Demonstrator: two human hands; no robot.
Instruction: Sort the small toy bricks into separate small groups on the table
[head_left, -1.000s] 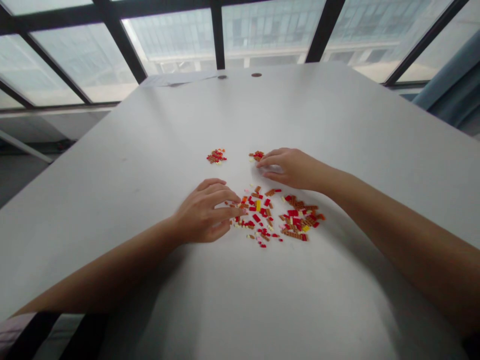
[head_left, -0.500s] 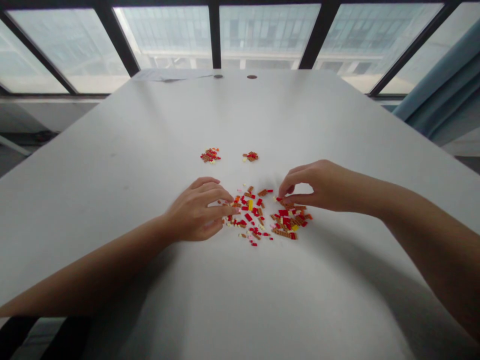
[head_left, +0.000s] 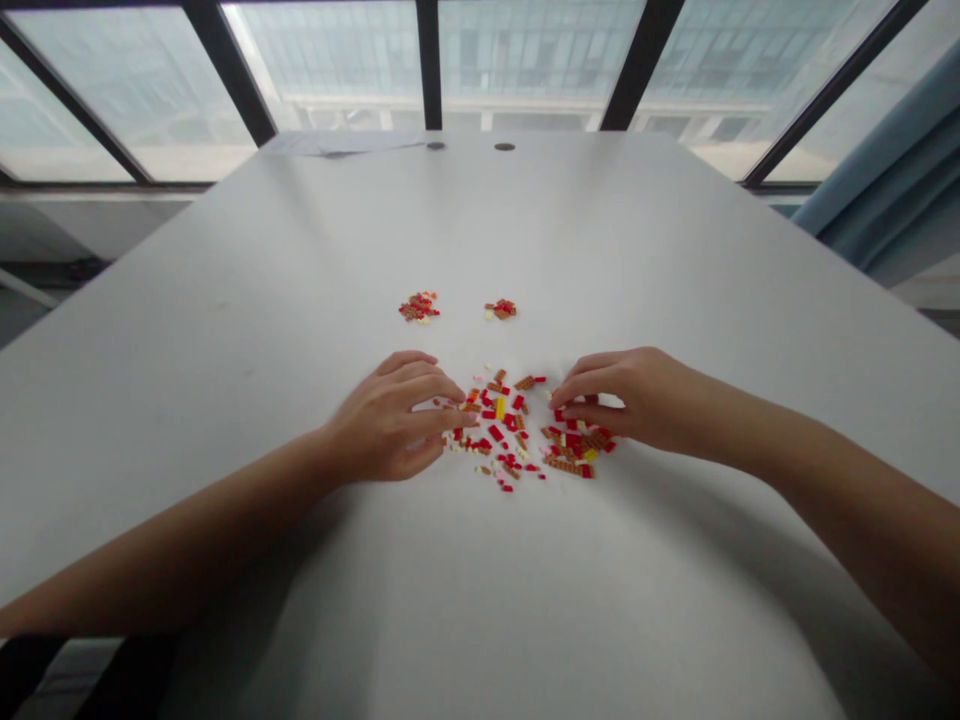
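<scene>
Small toy building bricks in red, brown, yellow and cream lie scattered in a loose middle pile (head_left: 496, 433) on the white table. My left hand (head_left: 396, 415) rests at the left edge of this pile, fingers spread and partly stretched out over the outer bricks, with nothing seen held. My right hand (head_left: 616, 398) is above the back of a denser right pile (head_left: 579, 450) of bricks. Its thumb and fingers are bent and nearly meet at the tips; whatever may be between them is too small to make out. A yellow brick (head_left: 500, 408) stands out in the middle pile.
Two smaller brick heaps, a left heap (head_left: 419, 307) and a right heap (head_left: 501, 309), lie farther back on the table (head_left: 480, 580). Paper (head_left: 337, 145) and two round holes are at the far edge. Windows stand behind; a blue curtain (head_left: 885, 200) hangs at right.
My right hand has come lower and slightly nearer to me, its fingertips drawing together over the right pile. My left hand has stayed nearly in place.
</scene>
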